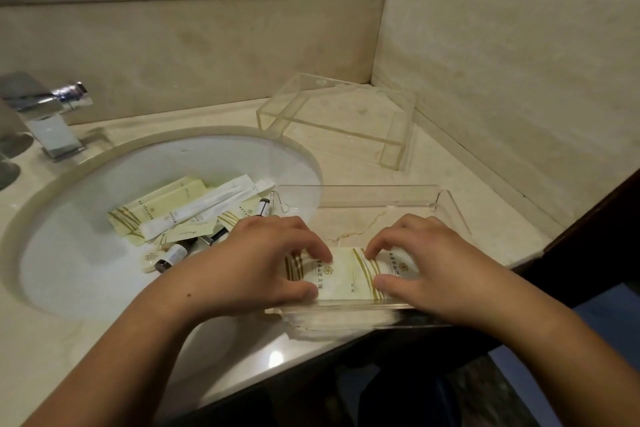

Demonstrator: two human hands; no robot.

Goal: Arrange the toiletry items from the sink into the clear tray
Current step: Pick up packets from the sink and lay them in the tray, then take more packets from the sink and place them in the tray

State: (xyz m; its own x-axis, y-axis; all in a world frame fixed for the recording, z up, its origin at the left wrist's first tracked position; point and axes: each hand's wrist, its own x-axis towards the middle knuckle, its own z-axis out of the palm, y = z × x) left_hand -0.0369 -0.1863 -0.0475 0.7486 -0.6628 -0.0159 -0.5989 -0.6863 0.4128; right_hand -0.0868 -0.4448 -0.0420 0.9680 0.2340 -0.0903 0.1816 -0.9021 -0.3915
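Head view: the clear tray (363, 196) is a shallow rectangular acrylic dish with upturned glossy end walls, standing on the veined beige marble counter (450, 218) just right of the sink (86, 218). Inside the tray, at its near edge, lie flat pale-green packets (341, 279) printed with gold stripes and a flower emblem. The left hand (263, 260) and right hand (426, 263) each pinch these packets between thumb and fingertips, one at either end. The sink is a round white glazed basin; in it lies a heap of toiletry items (194, 215): matching green sachets, long white paper sleeves, small dark-capped bottles. Behind the tray stands a clear acrylic riser (346, 114).
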